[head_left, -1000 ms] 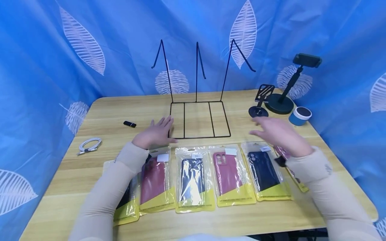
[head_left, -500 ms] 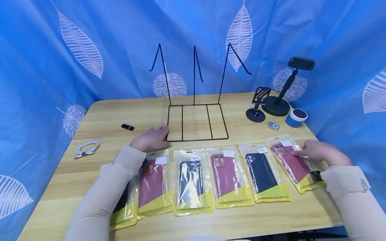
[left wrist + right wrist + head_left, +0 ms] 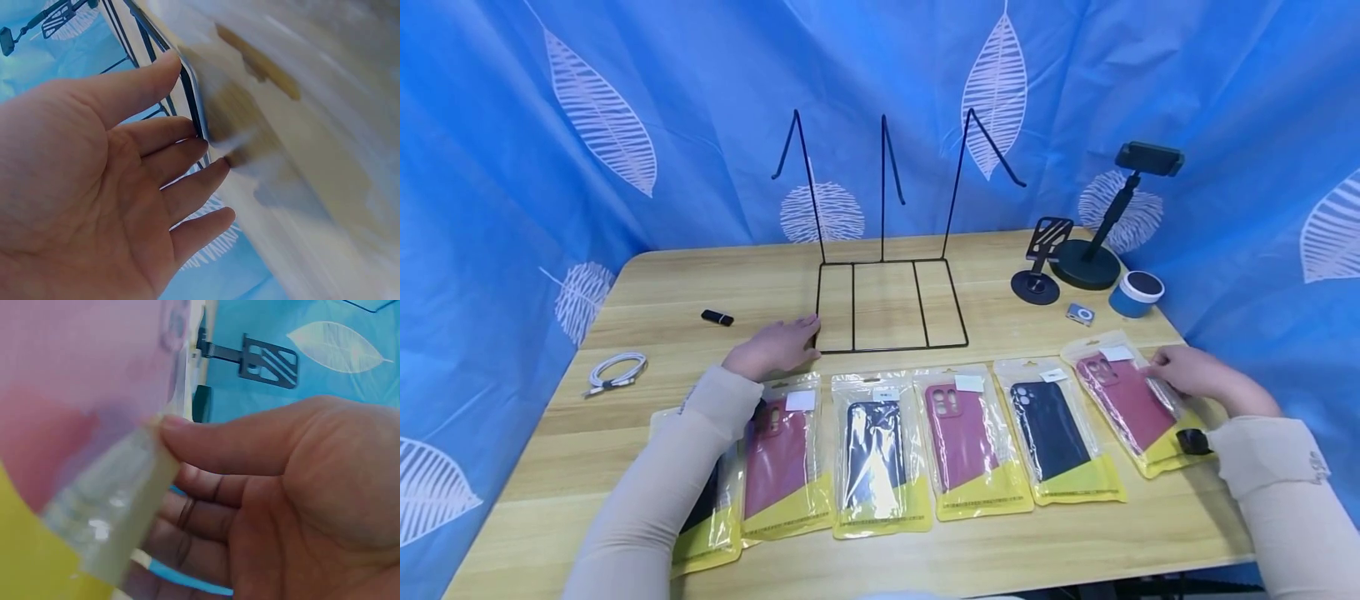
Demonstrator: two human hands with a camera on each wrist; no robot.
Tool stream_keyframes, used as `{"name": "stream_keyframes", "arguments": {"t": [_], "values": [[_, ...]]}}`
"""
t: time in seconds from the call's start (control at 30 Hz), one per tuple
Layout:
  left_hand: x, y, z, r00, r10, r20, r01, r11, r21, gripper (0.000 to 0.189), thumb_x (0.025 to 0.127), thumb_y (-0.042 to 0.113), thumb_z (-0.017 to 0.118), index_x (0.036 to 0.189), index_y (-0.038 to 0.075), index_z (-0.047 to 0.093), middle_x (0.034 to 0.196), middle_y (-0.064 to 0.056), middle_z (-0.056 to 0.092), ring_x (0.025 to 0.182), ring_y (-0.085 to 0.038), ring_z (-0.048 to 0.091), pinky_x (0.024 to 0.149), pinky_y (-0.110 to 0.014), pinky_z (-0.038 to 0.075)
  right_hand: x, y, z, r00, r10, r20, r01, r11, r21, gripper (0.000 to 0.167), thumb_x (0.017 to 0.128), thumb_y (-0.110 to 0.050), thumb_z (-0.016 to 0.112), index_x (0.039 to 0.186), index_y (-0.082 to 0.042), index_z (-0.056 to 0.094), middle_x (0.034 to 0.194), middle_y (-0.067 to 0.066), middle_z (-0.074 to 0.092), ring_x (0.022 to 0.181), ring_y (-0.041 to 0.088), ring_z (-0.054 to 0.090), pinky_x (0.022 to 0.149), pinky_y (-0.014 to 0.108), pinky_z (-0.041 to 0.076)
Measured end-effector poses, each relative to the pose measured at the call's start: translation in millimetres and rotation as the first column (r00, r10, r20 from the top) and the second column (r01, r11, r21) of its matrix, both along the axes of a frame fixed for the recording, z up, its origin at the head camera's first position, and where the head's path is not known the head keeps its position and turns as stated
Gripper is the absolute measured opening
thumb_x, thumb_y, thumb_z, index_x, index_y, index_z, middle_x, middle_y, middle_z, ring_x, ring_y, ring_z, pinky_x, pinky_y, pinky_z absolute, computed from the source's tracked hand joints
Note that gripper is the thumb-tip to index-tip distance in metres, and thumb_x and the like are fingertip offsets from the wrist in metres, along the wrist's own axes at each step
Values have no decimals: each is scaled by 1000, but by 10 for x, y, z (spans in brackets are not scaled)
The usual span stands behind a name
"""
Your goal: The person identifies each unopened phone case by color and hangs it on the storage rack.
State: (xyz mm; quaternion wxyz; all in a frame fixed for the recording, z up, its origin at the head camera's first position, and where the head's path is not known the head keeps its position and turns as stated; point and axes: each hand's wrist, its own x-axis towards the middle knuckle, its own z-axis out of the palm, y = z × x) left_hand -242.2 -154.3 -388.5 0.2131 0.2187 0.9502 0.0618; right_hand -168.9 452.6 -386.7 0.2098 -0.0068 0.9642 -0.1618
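My right hand (image 3: 1213, 379) pinches the right edge of the rightmost clear bag, which holds a pink phone case (image 3: 1127, 400). In the right wrist view the thumb lies over the bag's edge (image 3: 134, 506), with the fingers behind it. My left hand (image 3: 778, 346) rests at the front left corner of a black wire rack (image 3: 891, 349). In the left wrist view its fingers (image 3: 194, 187) are fairly straight and the thumb tip is right at the wire. A bagged dark case (image 3: 707, 500) at the far left lies partly under the left sleeve.
Bagged cases, among them a dark one (image 3: 1052, 425) and a pink one (image 3: 962, 433), lie in a row. At the back right stand a phone holder (image 3: 1086, 265), a smaller stand (image 3: 1036, 286), a blue jar (image 3: 1137, 296) and a small player (image 3: 1080, 314). A white cable (image 3: 617, 373) lies left.
My right hand has come down from over the small stand to the rightmost bag and now pinches its edge, which bends up slightly. The left hand stays at the rack's corner.
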Motion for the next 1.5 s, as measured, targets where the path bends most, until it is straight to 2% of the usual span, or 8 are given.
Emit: {"name": "stream_keyframes", "arguments": {"t": [0.37,0.57,0.7,0.83,0.93,1.03,1.33,1.5], "values": [[-71,52,-49,997,22,-74,-29,996,-84,68,101,33,57,155,3,27,162,-14,25,143,-39,37,115,-53,38,141,-392,512,947,-105,-305,70,990,-124,30,104,-29,51,110,0,54,97,24,67,82,26,57,65,33,43],[-56,67,-35,997,16,-81,-23,996,-87,67,101,32,57,155,3,28,162,-13,26,141,-39,40,110,-52,43,212,-910,791,830,-176,-529,34,963,-266,27,102,-33,56,111,-7,56,97,5,71,75,1,56,63,29,45],[-38,66,-25,997,15,-77,-22,996,-84,67,101,33,56,155,3,28,162,-13,26,141,-40,40,110,-53,44,186,-1252,894,703,-276,-655,-116,865,-488,12,100,-18,58,107,-9,57,90,-22,66,67,-2,55,54,13,43],[-34,64,-20,997,13,-77,-19,996,-82,67,101,32,56,155,3,28,162,-13,26,141,-40,39,110,-53,43,48,-1519,950,640,-382,-667,-295,680,-672,8,99,-8,58,106,-11,59,97,-16,71,81,1,66,69,8,52],[-41,63,-24,997,13,-82,-19,996,-83,67,101,32,56,154,3,29,162,-13,26,140,-40,41,110,-53,44,-98,-1638,951,656,-448,-607,-370,510,-776,7,98,-8,59,105,-9,58,99,-7,74,88,5,69,77,11,55],[-52,62,-36,997,15,-82,-22,996,-82,67,101,33,57,154,3,29,162,-12,26,141,-39,41,111,-53,43,-223,-1698,916,680,-485,-550,-381,408,-830,7,98,-10,60,104,-9,57,100,-5,75,90,7,69,79,13,55],[-54,60,-35,997,20,-68,-26,997,-79,67,101,33,57,154,3,29,162,-13,26,142,-40,39,113,-54,40,-456,-1785,793,718,-519,-464,-341,319,-884,8,99,-13,59,105,-10,56,103,-6,75,95,8,68,83,13,55],[-53,62,-28,998,16,-66,-22,996,-87,67,101,32,57,154,2,30,162,-13,27,141,-39,40,114,-53,40,-642,-1852,758,733,-514,-445,-331,302,-894,5,99,-13,58,102,-10,55,97,-7,75,90,6,68,79,13,56]]}}
